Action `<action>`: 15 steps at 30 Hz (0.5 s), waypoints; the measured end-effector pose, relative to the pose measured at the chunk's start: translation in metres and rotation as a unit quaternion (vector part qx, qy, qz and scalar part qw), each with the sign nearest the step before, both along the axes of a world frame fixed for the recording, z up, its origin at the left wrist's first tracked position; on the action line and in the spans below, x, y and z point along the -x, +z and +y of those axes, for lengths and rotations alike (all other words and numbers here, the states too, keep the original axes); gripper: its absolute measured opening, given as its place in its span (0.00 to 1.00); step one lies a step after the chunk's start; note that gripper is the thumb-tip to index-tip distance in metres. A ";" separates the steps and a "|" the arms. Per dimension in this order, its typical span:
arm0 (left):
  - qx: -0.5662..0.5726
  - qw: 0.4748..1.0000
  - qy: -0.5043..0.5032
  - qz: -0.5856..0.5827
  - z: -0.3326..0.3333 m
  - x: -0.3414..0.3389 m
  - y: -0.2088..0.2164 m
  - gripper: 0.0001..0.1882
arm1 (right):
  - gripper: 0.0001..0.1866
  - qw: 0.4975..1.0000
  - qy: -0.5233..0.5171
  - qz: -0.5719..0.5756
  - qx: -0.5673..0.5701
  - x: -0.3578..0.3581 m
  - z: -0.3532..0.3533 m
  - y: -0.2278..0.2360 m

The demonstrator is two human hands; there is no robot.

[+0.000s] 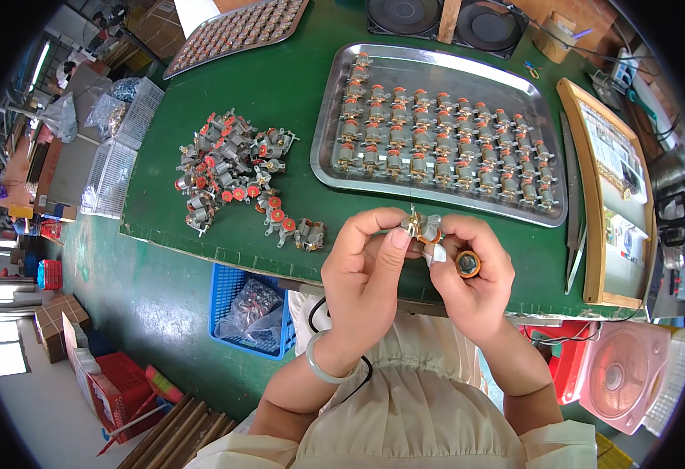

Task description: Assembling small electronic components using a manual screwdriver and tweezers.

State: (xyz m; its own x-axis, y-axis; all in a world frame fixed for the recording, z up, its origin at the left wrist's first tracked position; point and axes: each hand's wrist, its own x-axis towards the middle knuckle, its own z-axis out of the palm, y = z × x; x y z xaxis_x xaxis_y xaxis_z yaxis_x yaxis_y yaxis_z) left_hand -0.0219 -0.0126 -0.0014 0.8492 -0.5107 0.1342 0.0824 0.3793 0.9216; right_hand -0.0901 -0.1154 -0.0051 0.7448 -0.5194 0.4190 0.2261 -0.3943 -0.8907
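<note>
My left hand (366,270) and my right hand (473,273) meet over the near edge of the green mat (295,102). Together they pinch one small motor part (424,233) with copper windings and a silvery body. My right hand also holds a second part with an orange ring end (467,263) in its palm. A loose pile of the same small motor parts (229,168) with red discs lies on the mat to my left. A metal tray (436,62) beyond my hands carries rows of these parts.
A second tray (237,31) of parts sits at the far left. Tweezers (573,195) and a wood-framed board (612,187) lie to the right. A blue basket (252,309) with a bag hangs below the table edge. A pink fan (624,375) stands at lower right.
</note>
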 end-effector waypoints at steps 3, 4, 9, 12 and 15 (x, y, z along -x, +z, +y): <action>0.007 0.998 0.017 -0.052 -0.002 0.000 -0.002 0.08 | 0.11 0.999 -0.004 -0.029 0.028 -0.003 0.000 0.001; 0.015 0.998 0.016 -0.051 -0.003 0.001 -0.001 0.08 | 0.11 0.999 -0.004 -0.030 0.028 -0.002 0.000 0.002; 0.020 0.997 0.022 -0.067 -0.002 0.001 -0.002 0.07 | 0.09 0.937 0.107 0.088 -0.322 0.004 -0.005 0.022; 0.013 0.997 0.015 -0.071 0.001 0.000 -0.001 0.07 | 0.10 0.919 0.137 0.092 -0.358 0.008 -0.010 0.022; 0.002 0.999 0.013 -0.049 -0.001 0.001 0.000 0.07 | 0.13 0.992 0.054 0.029 -0.109 0.010 -0.008 0.015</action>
State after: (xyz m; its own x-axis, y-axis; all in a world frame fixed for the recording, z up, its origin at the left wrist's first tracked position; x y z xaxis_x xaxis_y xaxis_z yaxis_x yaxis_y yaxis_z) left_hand -0.0229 -0.0137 -0.0012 0.8453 -0.4873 0.2192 -0.0183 0.3836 0.9233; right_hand -0.1001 -0.1230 0.0097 0.8207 -0.5087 0.2602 0.2030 -0.1660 -0.9650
